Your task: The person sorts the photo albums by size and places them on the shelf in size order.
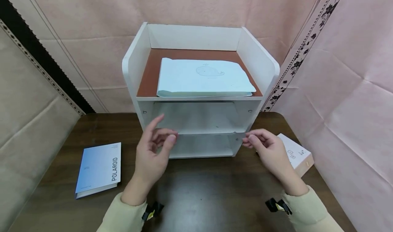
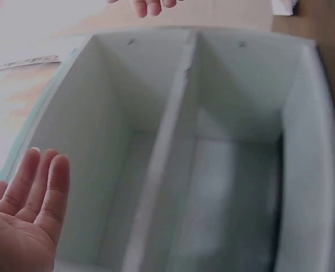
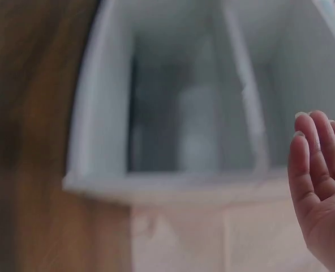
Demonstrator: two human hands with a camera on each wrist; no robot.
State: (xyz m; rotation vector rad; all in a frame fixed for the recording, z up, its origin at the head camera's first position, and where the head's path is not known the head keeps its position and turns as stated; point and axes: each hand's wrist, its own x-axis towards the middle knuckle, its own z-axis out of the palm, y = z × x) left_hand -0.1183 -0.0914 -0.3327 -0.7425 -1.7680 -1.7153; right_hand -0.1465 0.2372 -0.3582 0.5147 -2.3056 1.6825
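Two grips are empty, fingers relaxed: I have the left hand (image 1: 155, 153) and right hand (image 1: 271, 153) before the shelf unit (image 1: 205, 119). Its raised walls (image 1: 258, 59) presumably retain the folded sheet (image 1: 202, 80) on top. Blue book (image 1: 97, 169) lies left of the unit; white box (image 1: 296, 153), right, partly hidden by the right hand.

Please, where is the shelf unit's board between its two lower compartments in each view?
Head: the board is just below centre.
Left wrist: the board slants through the centre.
Right wrist: the board runs down the upper half, right of centre.
Shared landmark: the brown table.
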